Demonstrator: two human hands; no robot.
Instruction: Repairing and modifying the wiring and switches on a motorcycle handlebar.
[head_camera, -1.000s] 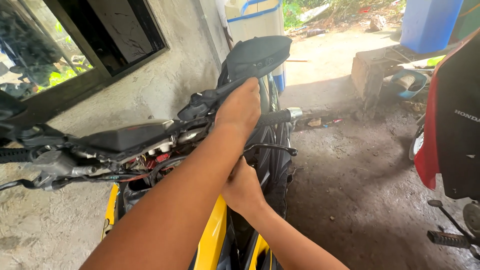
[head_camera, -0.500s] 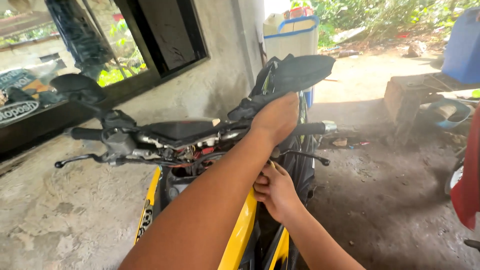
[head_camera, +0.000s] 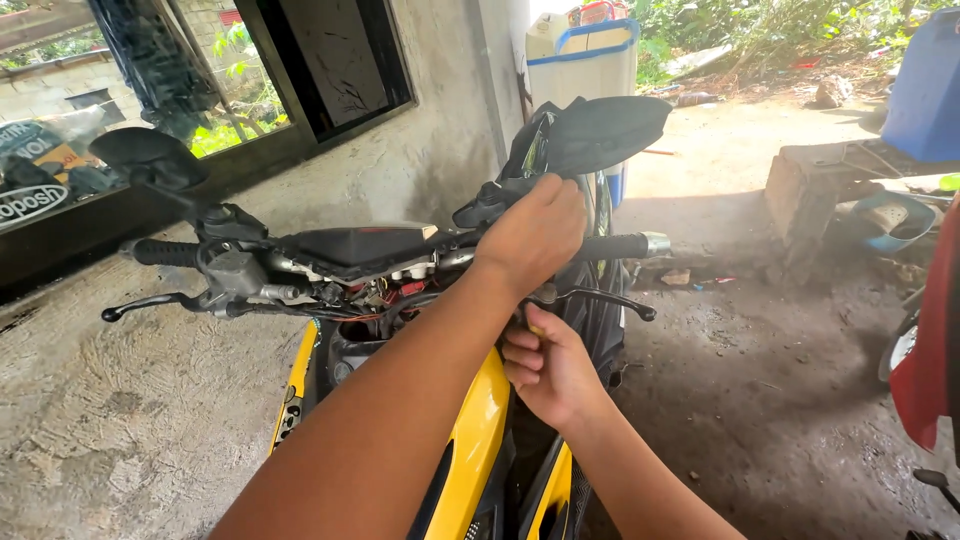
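— Where's the left hand (head_camera: 535, 235)?
— Its grip is clamped over the handlebar (head_camera: 610, 246), just below the mirror (head_camera: 605, 133).
— And the right hand (head_camera: 550, 368)?
— Beneath it, fingers curled shut under the brake lever (head_camera: 600, 298); what they pinch I can't tell.

Outdoor home repair spot beside a house, serving as an informal motorcycle workshop. Standing on a bare, rough concrete floor (head_camera: 120, 440) against an unfinished plastered wall (head_camera: 420, 150) with a dark-framed window (head_camera: 330, 70). Occupying the centre: a yellow motorcycle (head_camera: 480, 430) with handlebar cover removed and wiring (head_camera: 385, 290) lying exposed. Parking at the right edge: a red vehicle (head_camera: 925, 370). Sitting beyond: a white-and-blue appliance (head_camera: 585, 65), a blue barrel (head_camera: 925, 85), scattered litter and greenery (head_camera: 740, 30).
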